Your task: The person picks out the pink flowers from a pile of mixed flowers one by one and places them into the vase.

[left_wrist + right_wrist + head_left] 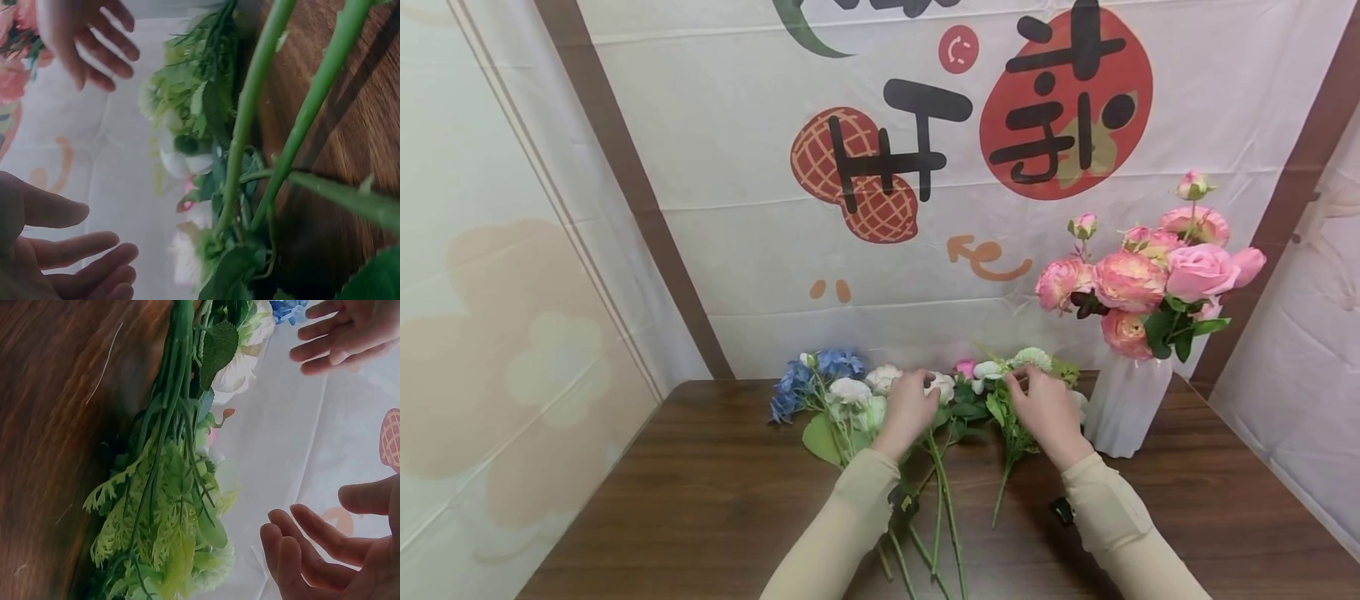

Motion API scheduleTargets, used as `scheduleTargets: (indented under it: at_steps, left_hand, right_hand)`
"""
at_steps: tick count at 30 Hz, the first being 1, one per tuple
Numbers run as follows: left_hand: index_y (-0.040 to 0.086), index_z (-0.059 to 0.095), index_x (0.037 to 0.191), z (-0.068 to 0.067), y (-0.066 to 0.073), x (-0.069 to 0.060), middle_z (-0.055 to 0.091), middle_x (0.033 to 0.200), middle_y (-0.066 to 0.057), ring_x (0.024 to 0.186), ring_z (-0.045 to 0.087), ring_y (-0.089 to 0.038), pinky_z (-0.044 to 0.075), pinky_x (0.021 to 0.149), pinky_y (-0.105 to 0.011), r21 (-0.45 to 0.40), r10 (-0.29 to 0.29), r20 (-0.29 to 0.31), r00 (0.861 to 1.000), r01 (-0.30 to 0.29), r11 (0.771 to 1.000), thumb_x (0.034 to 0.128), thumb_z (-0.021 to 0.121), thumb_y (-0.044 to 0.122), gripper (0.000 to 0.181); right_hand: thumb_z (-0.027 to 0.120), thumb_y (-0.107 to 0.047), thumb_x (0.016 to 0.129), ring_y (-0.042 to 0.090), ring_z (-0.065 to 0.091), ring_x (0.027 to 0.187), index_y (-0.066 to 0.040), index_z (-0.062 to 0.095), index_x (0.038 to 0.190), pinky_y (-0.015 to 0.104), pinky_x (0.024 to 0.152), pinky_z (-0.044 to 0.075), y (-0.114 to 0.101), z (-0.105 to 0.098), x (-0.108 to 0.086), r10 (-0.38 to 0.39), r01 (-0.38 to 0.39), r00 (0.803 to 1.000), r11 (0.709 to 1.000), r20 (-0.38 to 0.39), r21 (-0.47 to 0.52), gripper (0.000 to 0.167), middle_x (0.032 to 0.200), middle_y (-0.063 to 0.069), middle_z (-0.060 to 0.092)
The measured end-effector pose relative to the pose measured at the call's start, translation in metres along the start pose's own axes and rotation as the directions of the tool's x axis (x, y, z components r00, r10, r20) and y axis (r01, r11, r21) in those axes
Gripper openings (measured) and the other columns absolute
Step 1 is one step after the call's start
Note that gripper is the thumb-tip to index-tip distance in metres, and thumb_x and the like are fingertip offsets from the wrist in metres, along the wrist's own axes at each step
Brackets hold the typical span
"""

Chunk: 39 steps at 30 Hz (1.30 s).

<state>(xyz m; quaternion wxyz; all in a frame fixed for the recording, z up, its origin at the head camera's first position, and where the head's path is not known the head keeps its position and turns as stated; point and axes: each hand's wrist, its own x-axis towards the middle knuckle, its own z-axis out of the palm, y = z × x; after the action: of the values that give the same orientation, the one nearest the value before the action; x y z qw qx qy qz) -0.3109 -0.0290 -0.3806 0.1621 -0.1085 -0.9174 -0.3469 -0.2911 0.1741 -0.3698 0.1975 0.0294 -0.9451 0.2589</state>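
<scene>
My left hand (910, 414) is raised above white flowers (850, 392) and long green stems (951, 508), its fingers loosely bent around nothing. Beside it, my right hand (1051, 414) hovers over a green leafy spray (1013, 437) with pale blossoms, also holding nothing. From the left wrist, both the left hand (75, 265) and the right hand (87, 40) appear apart from the flowers, fingers relaxed. In the right wrist view the greenery (162, 506) lies on the table below the right hand (337, 547). Blue flowers (812, 379) lie farthest left, and a pink bloom (965, 368) shows between the hands.
A white vase (1127, 408) holding pink roses (1150, 275) stands at the right rear of the brown wooden table (685, 517). Behind the table hangs a white printed cloth (722, 217). A small black object (1062, 510) is visible beside the right sleeve.
</scene>
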Motion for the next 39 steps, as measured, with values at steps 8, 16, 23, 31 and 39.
scheduleTargets:
  at_steps: [8, 16, 23, 31, 39]
  left_hand:
    - [0.0, 0.069, 0.102, 0.017, 0.008, 0.012, 0.07, 0.093, -0.012, 0.089, 0.065, -0.028, 0.051, 0.077, -0.036, 0.057, -0.045, 0.071, 0.996, 0.041, 0.998, 0.0864, 0.061, 0.009, 0.019]
    - [0.011, 0.048, 0.056, 0.038, 0.015, 0.028, 0.057, 0.061, -0.003, 0.062, 0.054, -0.021, 0.042, 0.054, -0.031, 0.201, -0.081, 0.127, 0.989, 0.054, 0.978, 0.0757, 0.061, 0.004, 0.025]
    - [0.004, 0.067, 0.085, 0.053, 0.016, 0.036, 0.07, 0.09, -0.013, 0.085, 0.066, -0.029, 0.053, 0.067, -0.041, 0.3, -0.15, 0.158, 0.976, 0.098, 0.949, 0.0779, 0.064, 0.01, 0.009]
    - [0.009, 0.07, 0.09, 0.067, 0.014, 0.042, 0.071, 0.098, -0.011, 0.091, 0.065, -0.028, 0.051, 0.074, -0.044, 0.387, -0.211, 0.142, 0.967, 0.142, 0.911, 0.0844, 0.061, 0.015, 0.012]
    - [0.01, 0.071, 0.095, 0.075, 0.012, 0.045, 0.071, 0.103, -0.01, 0.095, 0.063, -0.028, 0.05, 0.078, -0.046, 0.418, -0.247, 0.117, 0.962, 0.178, 0.891, 0.0826, 0.064, 0.02, 0.017]
  right_hand:
    - [0.046, -0.039, 0.098, 0.024, 0.065, 0.072, -0.007, 0.065, 0.109, 0.037, 0.055, 0.049, -0.005, 0.004, 0.001, 0.034, -0.034, 0.997, 0.999, 0.063, 0.009, 0.038, 0.097, 0.011, 0.07]
    - [0.048, -0.038, 0.097, 0.021, 0.062, 0.066, -0.008, 0.065, 0.11, 0.033, 0.05, 0.045, -0.006, 0.006, 0.0, 0.037, -0.038, 0.996, 0.999, 0.079, 0.006, 0.036, 0.094, 0.01, 0.07]
    - [0.051, -0.038, 0.096, 0.023, 0.064, 0.07, -0.009, 0.066, 0.108, 0.037, 0.054, 0.047, -0.006, 0.007, -0.001, 0.031, -0.031, 0.997, 1.0, 0.068, -0.001, 0.034, 0.093, 0.009, 0.07]
    - [0.049, -0.039, 0.097, 0.023, 0.064, 0.07, -0.01, 0.066, 0.108, 0.038, 0.055, 0.048, -0.006, 0.003, 0.001, 0.032, -0.032, 0.997, 0.999, 0.069, 0.002, 0.035, 0.094, 0.008, 0.071]
    - [0.051, -0.036, 0.096, 0.025, 0.065, 0.07, -0.01, 0.066, 0.107, 0.04, 0.057, 0.048, -0.003, 0.0, 0.0, 0.032, -0.034, 0.998, 0.999, 0.045, 0.025, 0.032, 0.091, 0.009, 0.071]
